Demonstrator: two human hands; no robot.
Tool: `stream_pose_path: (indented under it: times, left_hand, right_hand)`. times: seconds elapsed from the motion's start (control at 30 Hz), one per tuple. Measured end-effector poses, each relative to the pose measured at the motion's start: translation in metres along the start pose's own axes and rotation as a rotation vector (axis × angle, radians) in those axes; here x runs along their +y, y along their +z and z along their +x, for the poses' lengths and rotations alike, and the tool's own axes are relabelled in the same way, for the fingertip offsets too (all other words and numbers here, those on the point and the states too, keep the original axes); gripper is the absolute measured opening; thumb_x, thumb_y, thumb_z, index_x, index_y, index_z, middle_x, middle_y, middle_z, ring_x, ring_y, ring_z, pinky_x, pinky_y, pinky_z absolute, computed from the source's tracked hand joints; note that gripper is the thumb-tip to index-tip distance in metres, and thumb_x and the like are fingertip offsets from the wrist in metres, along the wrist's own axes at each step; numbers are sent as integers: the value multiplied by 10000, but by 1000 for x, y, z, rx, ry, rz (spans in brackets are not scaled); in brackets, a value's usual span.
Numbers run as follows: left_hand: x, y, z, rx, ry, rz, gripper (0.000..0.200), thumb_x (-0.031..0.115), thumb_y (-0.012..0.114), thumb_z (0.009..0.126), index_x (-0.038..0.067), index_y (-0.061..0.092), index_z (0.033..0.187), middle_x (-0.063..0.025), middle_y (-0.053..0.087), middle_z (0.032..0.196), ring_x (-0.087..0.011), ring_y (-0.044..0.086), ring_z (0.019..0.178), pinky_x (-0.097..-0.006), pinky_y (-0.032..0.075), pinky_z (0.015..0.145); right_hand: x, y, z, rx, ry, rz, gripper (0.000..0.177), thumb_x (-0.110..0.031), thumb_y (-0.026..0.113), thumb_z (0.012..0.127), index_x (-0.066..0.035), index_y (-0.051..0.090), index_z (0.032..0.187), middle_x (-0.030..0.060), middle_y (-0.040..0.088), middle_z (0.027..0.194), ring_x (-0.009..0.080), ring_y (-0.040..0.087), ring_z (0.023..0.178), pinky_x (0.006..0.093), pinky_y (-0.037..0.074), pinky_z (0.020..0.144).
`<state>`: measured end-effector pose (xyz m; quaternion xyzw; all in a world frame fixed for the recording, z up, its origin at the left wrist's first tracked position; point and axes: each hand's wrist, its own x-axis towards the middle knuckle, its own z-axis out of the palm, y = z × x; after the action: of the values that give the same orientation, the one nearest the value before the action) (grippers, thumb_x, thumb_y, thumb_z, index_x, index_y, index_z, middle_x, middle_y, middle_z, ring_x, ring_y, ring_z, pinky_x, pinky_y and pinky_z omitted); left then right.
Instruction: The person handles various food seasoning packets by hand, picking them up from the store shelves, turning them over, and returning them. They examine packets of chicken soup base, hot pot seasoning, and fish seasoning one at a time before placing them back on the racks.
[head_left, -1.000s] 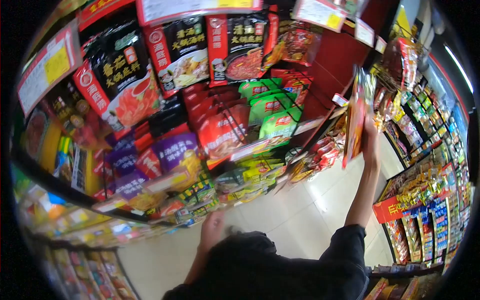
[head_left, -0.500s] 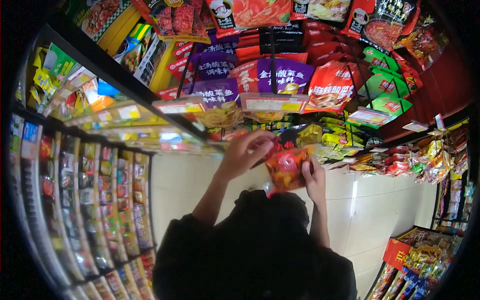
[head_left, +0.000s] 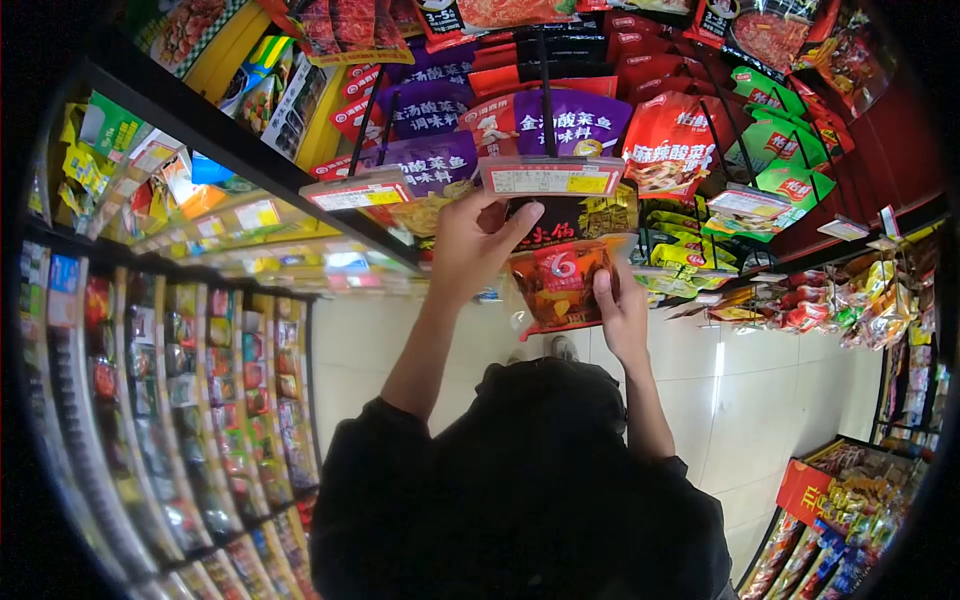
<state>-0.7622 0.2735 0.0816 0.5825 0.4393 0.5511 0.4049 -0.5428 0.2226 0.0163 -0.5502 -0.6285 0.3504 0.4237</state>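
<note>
My right hand grips the right side of an orange and red food packet, its thumb on the front. Behind and above this packet is a dark packet with red lettering and a gold corner. My left hand is at the dark packet's left edge, thumb across its top front and fingers curled behind, just under a price tag. Purple packets hang on the hook above the tag, with a red packet to their right.
Green packets and yellow-green packets hang at the right. A black shelf post slants across the upper left. Stocked shelves line the left side. Tiled floor shows below, with a display box at the lower right.
My left hand has moved up to the price tag with the dark packet, which now shows more fully. The orange packet has shifted slightly left and down in my right hand's hold.
</note>
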Motion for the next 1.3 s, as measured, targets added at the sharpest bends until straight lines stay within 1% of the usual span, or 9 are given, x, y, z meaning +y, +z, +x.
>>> stream_pose_path:
  times: [0.4, 0.63, 0.73, 0.83, 0.93, 1.03, 1.1, 1.2, 1.3]
  left_hand:
    - [15, 4, 38, 67, 266, 186, 296, -41, 759, 757, -26, 676, 1040, -96, 730, 1025, -152, 681, 951, -281, 526, 866]
    - [14, 2, 45, 64, 206, 345, 244, -47, 692, 785, -15, 756, 1019, -92, 762, 983, -149, 707, 879, -287, 547, 828]
    - [11, 5, 49, 82, 320, 390, 230, -6, 724, 784, 39, 769, 1006, -86, 744, 904, -190, 723, 815, -310, 556, 728]
    - [-2, 4, 50, 69, 369, 430, 270, 30, 723, 789, 65, 773, 1052, -101, 742, 923, -222, 725, 845, -325, 554, 761]
    - [-13, 18, 48, 162, 318, 131, 254, -71, 676, 794, 19, 757, 1018, -94, 743, 1031, -188, 691, 901, -297, 536, 799]
    - [-11, 17, 55, 197, 610, 754, 305, -40, 709, 776, 40, 746, 1069, -93, 703, 996, -239, 641, 934, -351, 510, 810]
    - [-10, 21, 61, 225, 633, 734, 357, -21, 712, 770, 62, 736, 1116, -98, 663, 1017, -267, 603, 978, -394, 490, 825]
    - [-13, 29, 72, 295, 657, 760, 417, 0, 703, 778, 96, 716, 1184, -109, 607, 1094, -280, 576, 1037, -421, 476, 867]
    - [-15, 42, 67, 359, 656, 858, 407, 26, 713, 809, 101, 703, 1208, -129, 545, 1207, -282, 545, 1114, -415, 463, 926]
  right_hand:
    - [-7, 0, 23, 62, -104, 103, 394, -345, 505, 1045, -22, 545, 1267, 169, 585, 746, 285, 556, 651, 400, 437, 626]
    - [2, 2, 31, 19, -69, 61, 371, -316, 506, 1042, -37, 534, 1285, 236, 632, 834, 426, 622, 749, 452, 467, 664]
    - [6, 4, 38, 10, -54, 66, 360, -305, 507, 1039, -53, 523, 1295, 255, 639, 859, 472, 620, 791, 467, 477, 682]
    - [10, 5, 48, 4, -24, 61, 365, -295, 499, 1042, -55, 498, 1317, 259, 639, 859, 482, 617, 791, 476, 478, 692]
    - [11, 11, 64, 25, 13, 75, 379, -280, 498, 1042, -45, 469, 1338, 268, 644, 877, 496, 614, 818, 481, 482, 702]
    - [28, 29, 83, 123, -122, 90, 377, -227, 536, 1030, -27, 461, 1341, 287, 648, 931, 512, 610, 889, 490, 490, 736]
    - [25, 32, 93, 114, -106, 72, 333, -191, 505, 1046, 37, 511, 1288, 287, 655, 996, 484, 627, 948, 437, 504, 782]
    - [28, 45, 108, 225, -272, 87, 381, -217, 545, 1034, 7, 474, 1333, 306, 635, 1010, 519, 593, 953, 489, 497, 760]
    - [32, 50, 112, 198, -182, 123, 386, -199, 569, 1023, 41, 480, 1311, 300, 630, 1009, 512, 594, 930, 481, 497, 785]
